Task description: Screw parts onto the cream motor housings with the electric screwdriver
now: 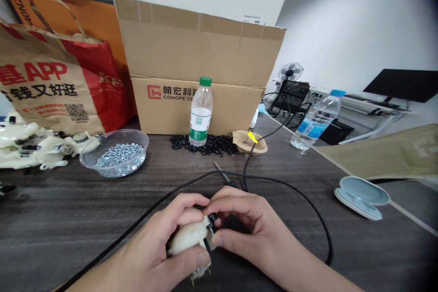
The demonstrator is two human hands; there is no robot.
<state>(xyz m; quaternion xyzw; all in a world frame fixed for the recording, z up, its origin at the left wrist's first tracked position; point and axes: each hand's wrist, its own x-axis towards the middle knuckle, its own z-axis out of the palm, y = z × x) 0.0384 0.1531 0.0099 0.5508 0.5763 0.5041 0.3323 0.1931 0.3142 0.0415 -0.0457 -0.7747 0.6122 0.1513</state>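
A cream-white plastic assembly (189, 238) with a rounded body sits in my left hand (171, 242), thumb on its near side and fingers curled over the far side. At its right end is a small black part (212, 219). My right hand (244, 223) pinches around that end, thumb and fingers closed on the black part. My fingers partly hide how the two parts meet. Short brass-coloured pins stick out at the assembly's lower end. Just beyond my hands lies a screwdriver (223, 173), its handle partly hidden behind the right hand.
A clear bowl of screws (114, 153) stands left, beside a pile of cream plastic assemblies (37, 146). Black parts (219, 145) surround a green-capped bottle (200, 118). A black cable (294, 185) loops around my hands. An open case (362, 197) and blue-capped bottle (316, 121) stand right.
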